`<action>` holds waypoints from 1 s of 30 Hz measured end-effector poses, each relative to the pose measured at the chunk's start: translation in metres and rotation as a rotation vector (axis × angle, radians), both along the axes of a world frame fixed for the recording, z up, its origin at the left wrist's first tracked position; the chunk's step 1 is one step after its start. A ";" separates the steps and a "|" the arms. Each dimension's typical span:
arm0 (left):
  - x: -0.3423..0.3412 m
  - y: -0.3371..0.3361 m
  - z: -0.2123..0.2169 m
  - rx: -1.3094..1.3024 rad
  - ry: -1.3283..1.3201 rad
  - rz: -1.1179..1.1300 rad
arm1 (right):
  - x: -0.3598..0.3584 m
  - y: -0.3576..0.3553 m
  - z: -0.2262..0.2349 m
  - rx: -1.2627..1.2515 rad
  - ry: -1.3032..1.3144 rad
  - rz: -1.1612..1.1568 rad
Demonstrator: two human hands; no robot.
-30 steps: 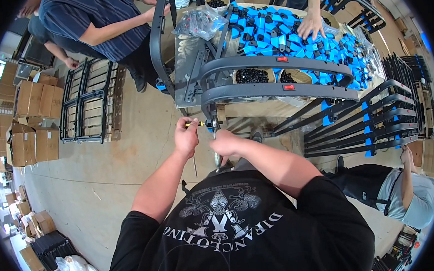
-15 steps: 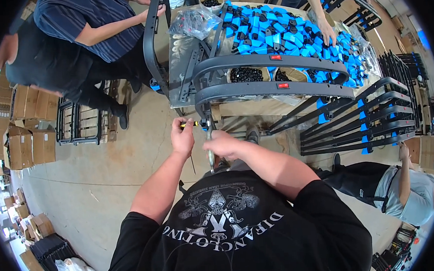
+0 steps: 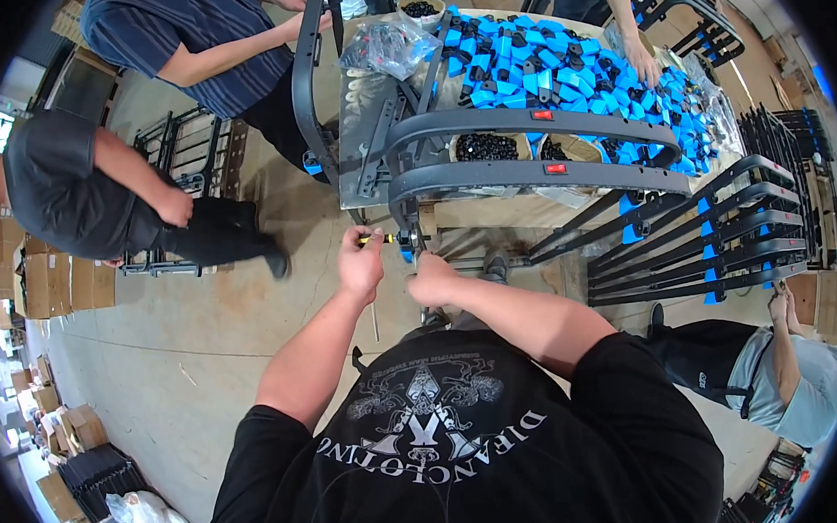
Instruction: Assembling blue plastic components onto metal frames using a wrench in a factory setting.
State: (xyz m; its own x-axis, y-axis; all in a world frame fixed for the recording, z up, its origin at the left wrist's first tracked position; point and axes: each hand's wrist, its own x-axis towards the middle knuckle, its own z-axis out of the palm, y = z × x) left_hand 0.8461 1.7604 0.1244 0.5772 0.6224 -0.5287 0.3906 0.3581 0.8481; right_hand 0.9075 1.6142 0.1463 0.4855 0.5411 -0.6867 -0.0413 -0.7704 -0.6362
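Two dark grey curved metal tube frames [image 3: 528,171] with red labels stick out over the near table edge. At the lower left end of the nearer one is a small blue fitting [image 3: 406,247]. My left hand [image 3: 361,268] is closed on a tool with a yellow-and-black handle [image 3: 376,239], pointed at that end; its exact kind is unclear. A thin rod [image 3: 375,322] shows below this hand. My right hand [image 3: 434,282] is closed around a silver metal hand tool [image 3: 428,315], wrench-like, its upper end at the frame's end. The fingers hide most of it.
The table [image 3: 353,131] bears a heap of blue and black plastic parts [image 3: 531,63] and bowls of small black pieces [image 3: 485,147]. More frames [image 3: 705,244] lean at right. Co-workers stand left, behind and right; one person [image 3: 78,186] is at left. Cartons [image 3: 46,275] are stacked there.
The person at far left has turned and stepped, with an arm now in front. My right hand has moved slightly up and right along the silver tool. The view has shifted a little.
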 end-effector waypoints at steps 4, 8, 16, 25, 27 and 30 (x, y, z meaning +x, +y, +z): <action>-0.001 0.006 0.005 0.001 -0.053 -0.010 | -0.003 -0.005 0.040 0.252 0.580 -0.348; 0.009 0.002 0.022 -0.149 0.066 -0.090 | -0.005 -0.012 -0.037 0.048 -0.348 0.068; 0.000 0.003 0.034 -0.172 -0.065 -0.026 | -0.022 -0.032 -0.033 0.359 0.237 -0.186; -0.037 -0.002 0.036 0.327 0.351 -0.481 | -0.023 -0.022 -0.021 0.253 0.316 -0.261; -0.030 0.006 0.049 0.373 0.378 -0.526 | -0.024 -0.023 0.006 0.364 0.529 -0.344; -0.029 0.006 0.054 0.424 0.397 -0.587 | -0.028 -0.021 0.026 0.355 0.510 -0.385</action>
State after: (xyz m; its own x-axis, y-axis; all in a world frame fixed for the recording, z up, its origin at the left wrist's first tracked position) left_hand 0.8167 1.7666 0.1787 0.6908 0.4700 -0.5495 0.7132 -0.3174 0.6251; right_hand 0.8792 1.5932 0.1726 0.3526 0.6287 -0.6932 -0.6254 -0.3927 -0.6743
